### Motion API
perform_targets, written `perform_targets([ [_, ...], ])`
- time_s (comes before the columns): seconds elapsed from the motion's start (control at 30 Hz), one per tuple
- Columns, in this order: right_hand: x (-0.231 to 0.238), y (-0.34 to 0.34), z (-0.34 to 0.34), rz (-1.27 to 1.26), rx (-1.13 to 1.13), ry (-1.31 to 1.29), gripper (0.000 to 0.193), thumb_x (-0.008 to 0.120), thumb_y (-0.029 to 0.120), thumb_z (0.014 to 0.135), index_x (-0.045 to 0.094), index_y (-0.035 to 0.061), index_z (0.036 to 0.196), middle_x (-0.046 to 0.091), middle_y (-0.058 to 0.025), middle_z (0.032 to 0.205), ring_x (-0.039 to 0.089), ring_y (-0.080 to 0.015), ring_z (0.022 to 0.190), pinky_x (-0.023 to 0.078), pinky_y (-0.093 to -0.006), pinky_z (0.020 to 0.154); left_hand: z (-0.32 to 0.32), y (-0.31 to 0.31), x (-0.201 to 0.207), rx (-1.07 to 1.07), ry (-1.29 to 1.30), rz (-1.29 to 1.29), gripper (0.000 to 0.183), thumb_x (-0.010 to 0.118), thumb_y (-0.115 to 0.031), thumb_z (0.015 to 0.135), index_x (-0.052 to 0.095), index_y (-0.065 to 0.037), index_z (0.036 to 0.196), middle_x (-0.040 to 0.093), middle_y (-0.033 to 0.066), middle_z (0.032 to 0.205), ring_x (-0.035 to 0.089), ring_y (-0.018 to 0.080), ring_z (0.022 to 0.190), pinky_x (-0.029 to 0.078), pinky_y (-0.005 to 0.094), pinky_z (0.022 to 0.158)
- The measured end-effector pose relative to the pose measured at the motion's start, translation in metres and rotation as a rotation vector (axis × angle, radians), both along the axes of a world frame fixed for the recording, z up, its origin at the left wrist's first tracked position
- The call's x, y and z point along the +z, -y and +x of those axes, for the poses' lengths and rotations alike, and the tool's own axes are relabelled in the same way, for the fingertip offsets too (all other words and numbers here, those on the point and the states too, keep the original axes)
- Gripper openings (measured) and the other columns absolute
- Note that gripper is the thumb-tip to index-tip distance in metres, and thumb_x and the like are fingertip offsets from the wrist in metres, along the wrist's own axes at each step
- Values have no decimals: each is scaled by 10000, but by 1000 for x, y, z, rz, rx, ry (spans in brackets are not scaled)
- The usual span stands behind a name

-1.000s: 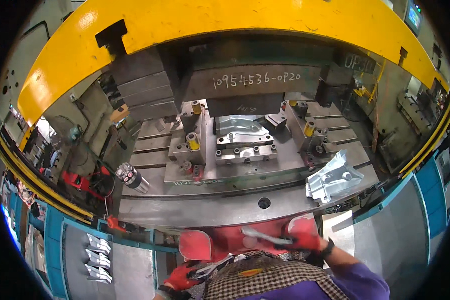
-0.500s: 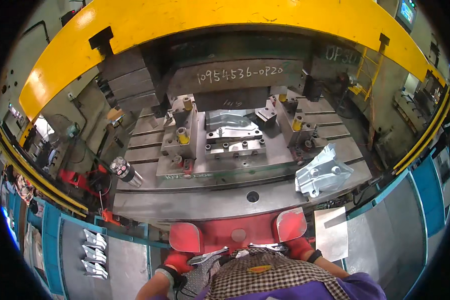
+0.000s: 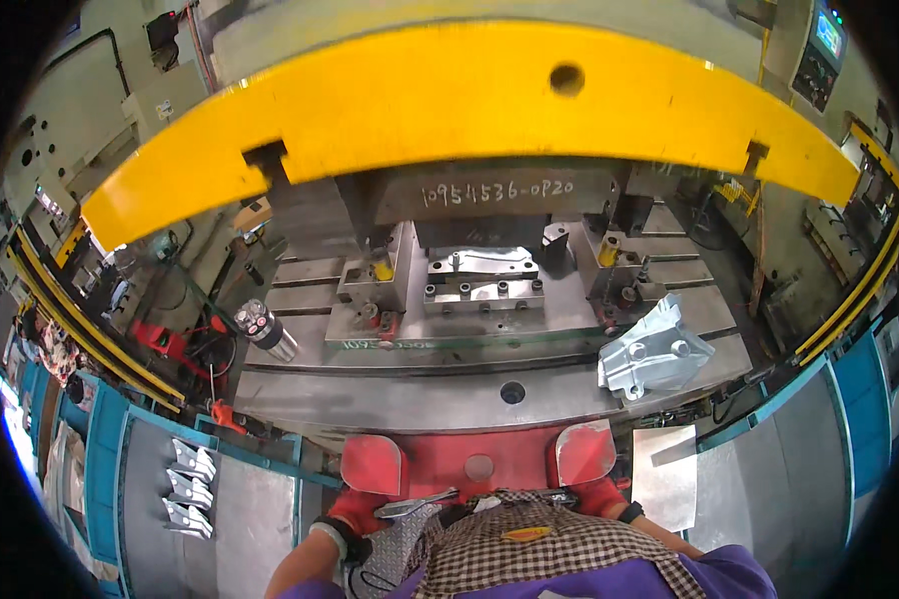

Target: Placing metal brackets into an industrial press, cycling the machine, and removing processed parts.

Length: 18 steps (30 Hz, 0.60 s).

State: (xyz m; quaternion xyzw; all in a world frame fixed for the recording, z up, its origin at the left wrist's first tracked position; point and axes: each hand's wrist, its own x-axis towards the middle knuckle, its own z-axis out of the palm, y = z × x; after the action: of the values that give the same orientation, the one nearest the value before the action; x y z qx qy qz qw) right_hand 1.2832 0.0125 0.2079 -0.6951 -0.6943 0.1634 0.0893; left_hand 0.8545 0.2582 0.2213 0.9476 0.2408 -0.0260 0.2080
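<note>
My left hand (image 3: 358, 511), in a red glove, is at the left red guard (image 3: 372, 466) of a red control stand (image 3: 440, 457). A shiny metal tool (image 3: 417, 503) lies close beside that hand; whether I grip it is unclear. My right hand (image 3: 598, 496), also red-gloved, sits at the right red guard (image 3: 583, 455). The guards and the gloves' angle hide the fingers of both hands. Ahead, a formed sheet-metal part (image 3: 484, 262) rests on the lower die (image 3: 484, 297), under the dark upper die (image 3: 489, 195) of a press.
Overhead spans the yellow press ram (image 3: 449, 100). Stacked formed parts (image 3: 654, 354) lie on the bed's right, a silver cylinder (image 3: 268, 331) on its left. Several small parts (image 3: 188, 487) sit on the left table, and a flat sheet (image 3: 664, 479) on the right.
The yellow ram and upper die have come down, covering more of the part on the lower die. My view has shifted slightly. Both hands stay at the red guards.
</note>
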Motion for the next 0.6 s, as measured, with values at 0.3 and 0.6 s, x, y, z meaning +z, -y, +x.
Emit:
perform_targets([
  [0.3,-10,1,1,126,-41,-56,455,657,357,690,620,108,1069,587,-155,1154,529,-353,1119,409,-460,960,9,3,14,56,-120,1,503,702,-405,665,639,-190,1116,600,102,1173,509,329,1159,385,457,990],
  [0.6,48,27,0,-74,-198,-402,518,646,341,765,546,116,1221,612,-138,1143,570,-314,1084,442,-424,931,57,-21,65,182,82,-522,469,655,-388,803,615,-72,1148,627,125,1095,580,260,949,448,366,839],
])
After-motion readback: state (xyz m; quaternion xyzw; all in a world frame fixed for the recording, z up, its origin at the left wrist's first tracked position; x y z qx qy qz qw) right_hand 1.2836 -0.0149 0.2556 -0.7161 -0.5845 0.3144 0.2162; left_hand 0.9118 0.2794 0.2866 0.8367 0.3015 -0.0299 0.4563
